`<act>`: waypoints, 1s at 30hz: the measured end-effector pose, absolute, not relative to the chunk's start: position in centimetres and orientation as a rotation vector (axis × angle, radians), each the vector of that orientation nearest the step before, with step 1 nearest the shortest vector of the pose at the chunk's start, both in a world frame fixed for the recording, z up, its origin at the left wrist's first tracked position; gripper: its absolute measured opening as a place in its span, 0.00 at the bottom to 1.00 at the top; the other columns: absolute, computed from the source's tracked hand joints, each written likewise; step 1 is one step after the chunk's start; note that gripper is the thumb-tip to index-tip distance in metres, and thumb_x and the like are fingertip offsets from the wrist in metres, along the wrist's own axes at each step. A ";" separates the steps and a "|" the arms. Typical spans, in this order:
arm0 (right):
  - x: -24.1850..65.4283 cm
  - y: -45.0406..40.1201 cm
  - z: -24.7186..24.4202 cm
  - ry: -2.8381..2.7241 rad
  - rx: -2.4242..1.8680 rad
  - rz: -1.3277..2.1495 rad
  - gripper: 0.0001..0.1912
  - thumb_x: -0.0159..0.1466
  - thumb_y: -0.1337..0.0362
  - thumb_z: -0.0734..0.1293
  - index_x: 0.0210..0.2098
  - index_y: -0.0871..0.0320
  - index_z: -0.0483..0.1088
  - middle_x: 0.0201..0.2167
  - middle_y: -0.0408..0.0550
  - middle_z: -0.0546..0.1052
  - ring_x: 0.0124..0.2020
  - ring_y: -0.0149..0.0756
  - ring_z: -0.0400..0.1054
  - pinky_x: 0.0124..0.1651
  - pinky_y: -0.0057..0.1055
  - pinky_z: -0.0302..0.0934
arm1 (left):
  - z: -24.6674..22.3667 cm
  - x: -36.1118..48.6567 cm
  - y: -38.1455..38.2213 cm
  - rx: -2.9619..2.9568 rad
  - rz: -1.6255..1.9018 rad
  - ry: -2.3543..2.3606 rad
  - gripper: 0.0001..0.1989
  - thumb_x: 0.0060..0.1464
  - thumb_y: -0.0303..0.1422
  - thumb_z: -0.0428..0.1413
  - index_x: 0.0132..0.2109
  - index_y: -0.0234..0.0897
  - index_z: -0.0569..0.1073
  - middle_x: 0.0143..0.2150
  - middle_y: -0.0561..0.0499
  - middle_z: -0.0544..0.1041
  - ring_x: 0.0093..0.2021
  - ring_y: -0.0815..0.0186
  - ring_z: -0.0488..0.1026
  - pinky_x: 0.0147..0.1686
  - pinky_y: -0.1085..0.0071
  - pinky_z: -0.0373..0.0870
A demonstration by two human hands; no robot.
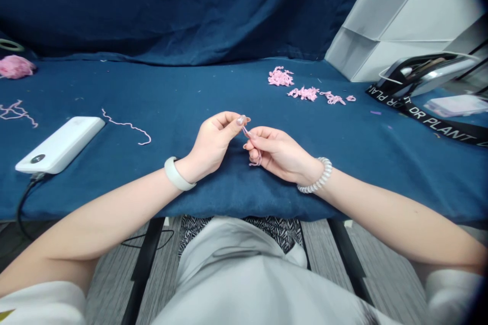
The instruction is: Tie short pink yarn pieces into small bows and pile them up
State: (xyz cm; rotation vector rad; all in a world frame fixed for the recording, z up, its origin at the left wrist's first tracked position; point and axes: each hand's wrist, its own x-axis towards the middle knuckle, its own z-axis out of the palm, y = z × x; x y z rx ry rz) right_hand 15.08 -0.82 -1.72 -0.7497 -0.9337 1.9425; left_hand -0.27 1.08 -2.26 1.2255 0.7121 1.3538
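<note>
I take this for an indoor craft corner, though whether office, home or workshop I can't tell: blue cloth covers my table (171, 91), a dark blue drape (171, 5) hangs at 12 o'clock, and grey plank flooring (160, 269) shows at 7. The pink yarn (260, 157) I hold, a fuzzy ball (17, 67) at 10 and small pink heaps (280, 77) at 1 suggest handicraft.

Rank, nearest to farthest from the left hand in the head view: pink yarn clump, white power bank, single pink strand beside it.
1. Single pink strand, left of the hand
2. White power bank, farther left
3. Pink yarn clump, left edge
</note>
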 end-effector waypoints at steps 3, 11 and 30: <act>15.1 -0.9 -1.7 -0.955 -0.784 1.919 0.16 0.50 0.66 0.75 0.33 0.62 0.66 0.24 0.43 0.76 0.20 0.24 0.68 0.24 0.19 0.61 | -2.3 -0.4 1.3 1.228 1.350 0.712 0.12 0.49 0.38 0.64 0.32 0.32 0.75 0.33 0.52 0.76 0.34 0.75 0.72 0.40 0.77 0.67; 15.2 -0.4 -2.2 -1.331 -0.901 1.748 0.12 0.56 0.62 0.71 0.34 0.65 0.72 0.24 0.44 0.76 0.18 0.22 0.67 0.22 0.19 0.61 | -1.6 -0.5 1.0 1.087 1.264 0.668 0.17 0.48 0.40 0.64 0.32 0.32 0.66 0.29 0.51 0.76 0.34 0.69 0.75 0.37 0.72 0.71; 18.6 1.3 -0.8 -2.361 -1.038 0.771 0.11 0.65 0.62 0.63 0.32 0.60 0.75 0.25 0.43 0.77 0.27 0.28 0.70 0.36 0.25 0.59 | -0.6 -0.7 1.0 1.035 1.201 0.720 0.19 0.48 0.38 0.64 0.33 0.35 0.61 0.24 0.58 0.70 0.15 0.82 0.55 0.13 0.85 0.55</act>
